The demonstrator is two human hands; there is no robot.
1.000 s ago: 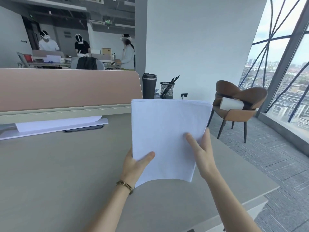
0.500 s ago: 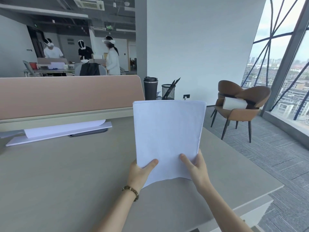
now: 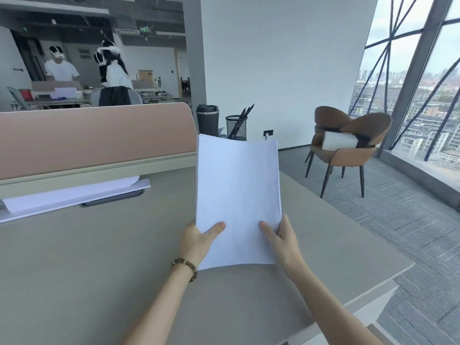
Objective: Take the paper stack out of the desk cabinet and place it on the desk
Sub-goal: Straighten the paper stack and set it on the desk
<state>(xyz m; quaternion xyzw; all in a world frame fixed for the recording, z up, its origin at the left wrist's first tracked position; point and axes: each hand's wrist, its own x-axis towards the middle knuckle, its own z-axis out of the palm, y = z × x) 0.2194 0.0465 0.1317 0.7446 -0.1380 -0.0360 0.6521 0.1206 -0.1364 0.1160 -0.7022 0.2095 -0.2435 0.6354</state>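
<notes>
A white paper stack (image 3: 237, 190) is held upright above the grey desk (image 3: 87, 257), its blank face turned toward me. My left hand (image 3: 199, 239) grips its lower left edge, thumb on the front. My right hand (image 3: 281, 241) grips the lower right edge, thumb also on the front. The stack's bottom edge curves a little and hangs just over the desk top. The desk cabinet is out of view.
A pink divider panel (image 3: 94, 138) runs along the desk's far edge, with a flat white sheet (image 3: 72, 195) below it. A dark tumbler (image 3: 207, 119) and mesh pen cup (image 3: 236, 127) stand behind the stack. A brown chair (image 3: 346, 145) is at right. People work in the background.
Both hands have slid down toward the stack's lower edge and drawn closer together. The stack has straightened to upright and its top edge has narrowed in view.
</notes>
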